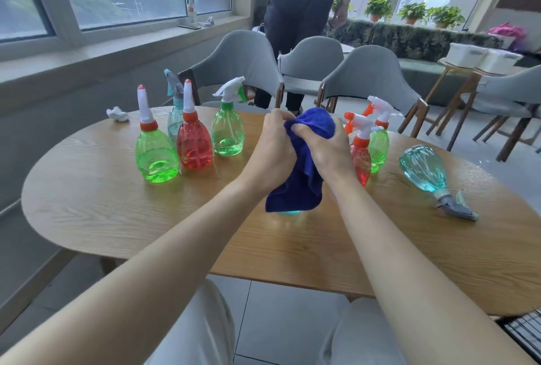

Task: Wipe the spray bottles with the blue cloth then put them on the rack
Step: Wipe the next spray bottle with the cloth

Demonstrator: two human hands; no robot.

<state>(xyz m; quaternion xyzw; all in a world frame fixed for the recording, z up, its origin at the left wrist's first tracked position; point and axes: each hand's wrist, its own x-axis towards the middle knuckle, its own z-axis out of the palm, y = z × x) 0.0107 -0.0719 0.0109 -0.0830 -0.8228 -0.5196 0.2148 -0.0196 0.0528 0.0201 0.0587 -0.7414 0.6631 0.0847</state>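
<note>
**Head view.** An oval table (87, 203) carries eight spray bottles: three green, two red and three teal.

- **Left group:** four bottles stand upright. They are a green cone-cap bottle (155, 156), a red cone-cap bottle (193, 145) and a green trigger bottle (228, 133). A teal upright bottle (175, 121) stands behind the first two.
- **Right group:** two bottles stand upright, close together. A red trigger bottle (360, 159) stands in front of a second green trigger bottle (379, 149).
- **Right edge:** one teal lying bottle (424, 171) rests on its side, with its nozzle toward the viewer.
- **Centre:** the wrapped bottle (288, 213) stands under the cloth (301, 189), and only its teal base shows.

The left hand (275, 145) and right hand (325, 148) each grasp the upper cloth with curled fingers, bunching it round the top of the wrapped bottle.

One crumpled tissue (117, 114) lies at the table's far left. Four grey chairs (371, 77) stand beyond the table. One person (301, 13) stands behind them.
</note>
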